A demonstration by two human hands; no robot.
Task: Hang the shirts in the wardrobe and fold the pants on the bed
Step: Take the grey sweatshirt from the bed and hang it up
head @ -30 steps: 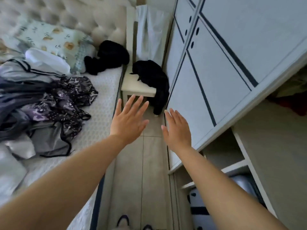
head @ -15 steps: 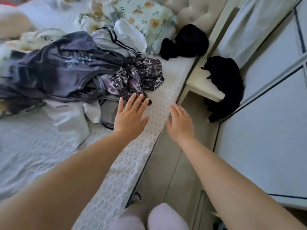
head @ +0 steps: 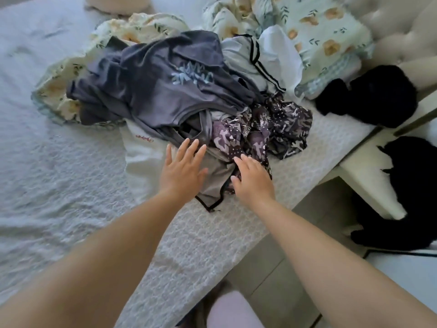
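Note:
A heap of clothes lies on the white bed (head: 59, 176). On top is a dark grey shirt with pale lettering (head: 160, 91); beside it a purple patterned garment (head: 262, 131), a white garment with red script (head: 142, 147) and a grey piece with black trim (head: 215, 183). My left hand (head: 182, 172) hovers with straight fingers over the near edge of the heap, at the grey piece. My right hand (head: 254, 179) reaches with spread fingers onto the near end of the purple patterned garment. Neither hand holds anything.
A floral quilt and pillow (head: 324, 36) lie behind the heap, with a white striped garment (head: 257, 62). A black item (head: 369, 95) sits at the bed's right edge. Another black garment (head: 406, 192) hangs off a white bench (head: 364, 176). Floor runs beside the bed.
The view has swung left from the wardrobe to the bed. Both hands have moved forward and down from over the floor onto the near edge of the clothes heap.

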